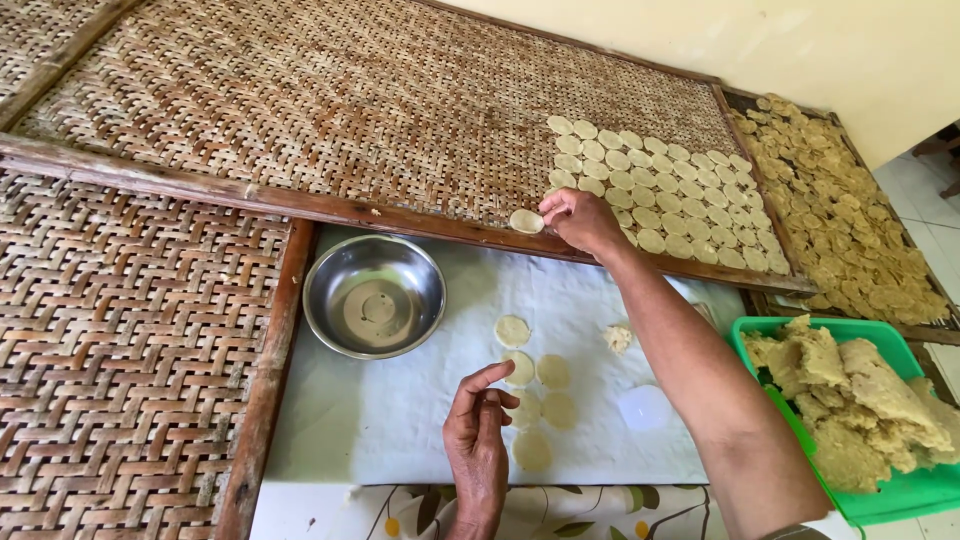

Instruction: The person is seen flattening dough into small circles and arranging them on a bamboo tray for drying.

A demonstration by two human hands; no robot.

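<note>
A steel bowl (374,296) sits on the white-covered table (330,420). The left hand (477,445) rests near pale dough discs (532,385), fingers loosely apart. The right hand (582,220) pinches one thin, round, cream disc (526,221) – at the woven tray's (300,100) edge.

One head-worn view — looking steeply down

It faces forward over the table (400,420) from close above, reaching the woven drying rack (350,100) and far wall — no second view shares the scene.

Rough woven bamboo tray (300,100), glossy steel bowl (374,297), matt dough disc (526,221)
</note>
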